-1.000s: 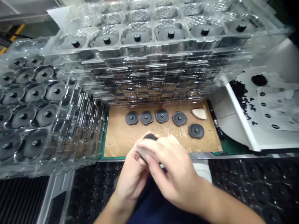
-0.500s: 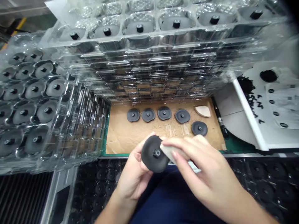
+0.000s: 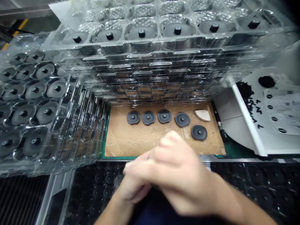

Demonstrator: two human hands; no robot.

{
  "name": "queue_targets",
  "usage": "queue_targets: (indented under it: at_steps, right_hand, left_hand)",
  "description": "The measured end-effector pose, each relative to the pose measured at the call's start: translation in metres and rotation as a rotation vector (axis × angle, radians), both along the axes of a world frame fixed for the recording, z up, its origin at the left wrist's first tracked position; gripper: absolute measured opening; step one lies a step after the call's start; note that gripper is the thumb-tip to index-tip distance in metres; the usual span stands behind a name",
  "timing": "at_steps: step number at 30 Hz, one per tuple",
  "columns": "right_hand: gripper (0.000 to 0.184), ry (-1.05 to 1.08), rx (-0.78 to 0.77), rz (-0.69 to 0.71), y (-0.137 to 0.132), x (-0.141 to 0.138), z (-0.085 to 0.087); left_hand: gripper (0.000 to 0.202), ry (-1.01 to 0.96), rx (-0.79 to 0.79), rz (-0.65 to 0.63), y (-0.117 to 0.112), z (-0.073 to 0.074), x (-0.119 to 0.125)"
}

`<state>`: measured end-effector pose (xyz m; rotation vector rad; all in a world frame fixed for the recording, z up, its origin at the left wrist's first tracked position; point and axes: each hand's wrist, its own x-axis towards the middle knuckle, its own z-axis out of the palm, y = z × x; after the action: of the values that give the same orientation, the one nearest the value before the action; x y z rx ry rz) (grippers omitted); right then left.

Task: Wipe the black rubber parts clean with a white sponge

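Standing beside the bench, I saw clear plastic trays [image 3: 35, 112] piled at the far left, each pocket holding a dark grey disc [image 3: 44, 112] with a small knob in its centre. A taller stack of the same trays [image 3: 140, 53] rose behind. Along the front edge sat a black tray [image 3: 100, 184] of discs. The person's left hand [image 3: 133, 187] was raised over that edge with the right hand [image 3: 178, 172] pressed across it, both blurred by movement. The fingers of both looked curled and closed together, but I couldn't tell whether they gripped anything, and no disc showed between them. Just beyond the hands lay a cardboard sheet [image 3: 140, 137] with five dark discs [image 3: 164, 116] set apart on it, and a pale wedge [image 3: 202, 115] beside them. A black pen [image 3: 219, 125] lay along its right side. Further right stood a white board [image 3: 281, 109] carrying papers and black crumbs [image 3: 245, 89], above another black tray [image 3: 264, 187].
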<state>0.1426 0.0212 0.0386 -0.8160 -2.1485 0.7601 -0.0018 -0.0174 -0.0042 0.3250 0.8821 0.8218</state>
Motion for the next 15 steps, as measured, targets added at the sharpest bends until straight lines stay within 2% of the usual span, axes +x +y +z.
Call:
queue_targets:
  at_steps: [2,4,5,7,10,12,13,15]
  right_hand:
    - [0.025,0.097,-0.168,-0.206,0.01,0.007,-0.014]
    - [0.022,0.128,-0.376,-0.46,0.017,0.017,-0.033]
    - [0.022,0.12,-0.47,-0.533,0.017,0.022,-0.045]
    - [0.024,0.08,-0.591,-0.565,0.011,0.029,-0.07]
    - [0.024,0.037,-0.642,-0.556,-0.008,0.035,-0.101]
    - [0.021,0.021,-0.636,-0.566,-0.019,0.036,-0.108]
    - [0.021,0.019,-0.621,-0.58,-0.022,0.037,-0.105]
    - [0.019,0.03,-0.558,-0.629,-0.024,0.035,-0.086]
  left_hand:
    - [0.039,-0.114,-0.017,-0.014,0.0,-0.001,-0.001]
    - [0.045,-0.232,-0.038,0.017,0.001,-0.002,-0.003]
    - [0.045,-0.283,-0.049,0.034,0.001,-0.002,-0.004]
    - [0.041,-0.333,-0.051,0.053,0.001,-0.003,-0.007]
    - [0.037,-0.374,-0.036,0.064,0.002,-0.005,-0.009]
    - [0.037,-0.386,-0.035,0.05,0.003,-0.005,-0.009]
    - [0.038,-0.388,-0.037,0.038,0.003,-0.005,-0.009]
    - [0.045,-0.382,-0.043,0.009,0.004,-0.006,-0.007]
